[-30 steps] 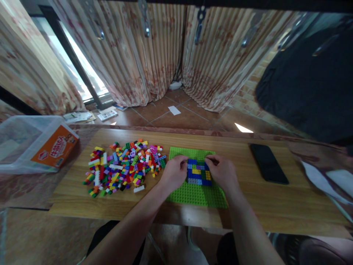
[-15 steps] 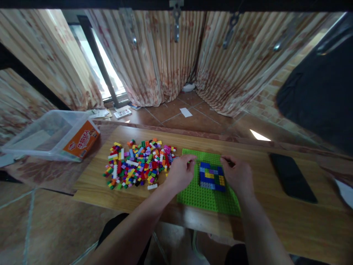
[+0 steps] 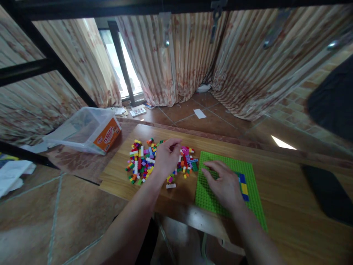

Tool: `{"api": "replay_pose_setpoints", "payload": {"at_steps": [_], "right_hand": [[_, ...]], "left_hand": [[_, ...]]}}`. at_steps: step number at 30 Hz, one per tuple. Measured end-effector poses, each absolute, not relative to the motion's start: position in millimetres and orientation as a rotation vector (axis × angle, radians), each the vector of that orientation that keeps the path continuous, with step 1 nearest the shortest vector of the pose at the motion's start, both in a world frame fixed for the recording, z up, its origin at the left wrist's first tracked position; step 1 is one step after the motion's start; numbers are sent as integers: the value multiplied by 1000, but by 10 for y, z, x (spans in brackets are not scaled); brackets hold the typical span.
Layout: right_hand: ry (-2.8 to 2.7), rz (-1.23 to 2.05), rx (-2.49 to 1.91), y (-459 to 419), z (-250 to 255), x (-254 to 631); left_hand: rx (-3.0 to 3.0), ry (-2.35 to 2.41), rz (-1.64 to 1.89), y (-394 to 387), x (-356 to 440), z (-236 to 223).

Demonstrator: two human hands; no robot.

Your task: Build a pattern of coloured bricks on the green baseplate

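Note:
My left hand [image 3: 166, 157] is over the pile of small coloured building bricks [image 3: 150, 162], fingers bent and a gap showing between thumb and forefinger. I see nothing in its grasp. Over the green studded baseplate [image 3: 208, 198] is my right hand [image 3: 224, 184], its thumb and fingers apart and no brick visible between them. That hand covers most of a low block of joined bricks [image 3: 244, 187] on the baseplate. Only its blue and yellow right side shows. A blue strip piece [image 3: 192, 161] lies at the pile's right edge, close to the baseplate.
A single white brick [image 3: 171, 186] lies in front of the pile. Beyond the left end of the wooden table [image 3: 121, 173] stands a clear plastic bin [image 3: 79, 141] with an orange label. A dark flat phone-like slab [image 3: 328, 191] rests at the right. Black metal bars [image 3: 30, 70] cross the upper left.
My left hand has gone from the baseplate's left edge to above the brick pile. My right hand has shifted left across the joined bricks and spread its fingers. The view has turned left.

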State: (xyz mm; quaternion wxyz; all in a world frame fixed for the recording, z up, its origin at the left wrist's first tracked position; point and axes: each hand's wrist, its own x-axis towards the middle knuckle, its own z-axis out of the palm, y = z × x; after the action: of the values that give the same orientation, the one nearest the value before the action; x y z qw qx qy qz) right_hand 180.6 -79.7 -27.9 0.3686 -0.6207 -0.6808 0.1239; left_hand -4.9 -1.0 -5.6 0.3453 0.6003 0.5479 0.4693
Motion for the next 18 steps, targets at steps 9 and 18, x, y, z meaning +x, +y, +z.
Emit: {"api": "replay_pose_setpoints", "payload": {"at_steps": [9,18], "right_hand": [[-1920,307,-1719,-702,-429,1536],[-1886,336,-1817,-660,-362,1484]], "left_hand": [[1597,1424,1202,17,-153,-63],[1784,1357,1065,-12,-84,-92]]}}
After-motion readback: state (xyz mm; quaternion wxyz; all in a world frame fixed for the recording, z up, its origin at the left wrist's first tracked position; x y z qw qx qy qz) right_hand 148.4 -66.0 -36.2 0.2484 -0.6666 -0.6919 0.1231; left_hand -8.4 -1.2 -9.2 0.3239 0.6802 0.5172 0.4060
